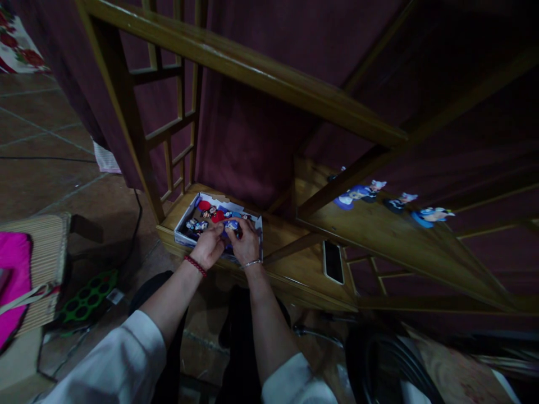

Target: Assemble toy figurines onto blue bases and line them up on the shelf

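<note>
Purple and white colour the small figurine (231,225) pinched in the fingers of the right hand (246,242), at the right part of an open white box (183,238); whether it touches the bottom is hidden. The left hand (210,246) meets it from the other side with bunched, narrowly spaced fingertips, though I cannot tell whether they grip it too. A red beaded bracelet (195,266) circles the left wrist, a silver bracelet (253,262) the right.

Around the hands in the box lie more figurines, among them a red figure (217,214) and a blue-and-white figure (196,225). The box rests at the left end of a low wooden shelf (290,264); a dark-screened phone (333,262) lies near that shelf's right end. On the raised shelf (379,238) to the right, several figurines stand in a row, including a blue-based figure (430,216). Behind hangs a dark purple curtain (252,140).
</note>
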{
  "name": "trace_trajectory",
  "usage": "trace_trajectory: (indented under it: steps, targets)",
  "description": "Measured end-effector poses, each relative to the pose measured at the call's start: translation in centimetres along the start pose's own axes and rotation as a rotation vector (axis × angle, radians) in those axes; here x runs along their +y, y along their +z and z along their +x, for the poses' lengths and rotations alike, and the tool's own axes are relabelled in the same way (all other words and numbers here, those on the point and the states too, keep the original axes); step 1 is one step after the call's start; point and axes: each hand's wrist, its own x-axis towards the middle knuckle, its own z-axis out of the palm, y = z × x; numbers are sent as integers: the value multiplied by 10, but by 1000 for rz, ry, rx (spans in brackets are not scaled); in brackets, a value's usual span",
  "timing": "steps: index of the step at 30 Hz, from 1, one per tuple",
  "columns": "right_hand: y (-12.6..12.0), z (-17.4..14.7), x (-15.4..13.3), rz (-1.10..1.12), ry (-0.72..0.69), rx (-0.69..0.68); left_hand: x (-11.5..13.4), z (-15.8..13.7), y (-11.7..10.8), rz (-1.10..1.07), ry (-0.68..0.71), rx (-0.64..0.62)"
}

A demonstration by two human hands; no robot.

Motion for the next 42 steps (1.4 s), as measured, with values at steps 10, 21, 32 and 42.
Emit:
trace_trajectory:
  steps: [10,21,32,42]
  targets:
    - [-2,1,1,-6,-30,-19,-1,0,-2,1,10,-38]
    - [-2,0,1,-29,-28,5,-2,-1,-1,-5,26,-49]
    - [0,-1,0,-41,18,2,-2,2,1,-22,3,-26]
    - [6,-1,6,-37,47,14,1,7,4,-150,-13,99]
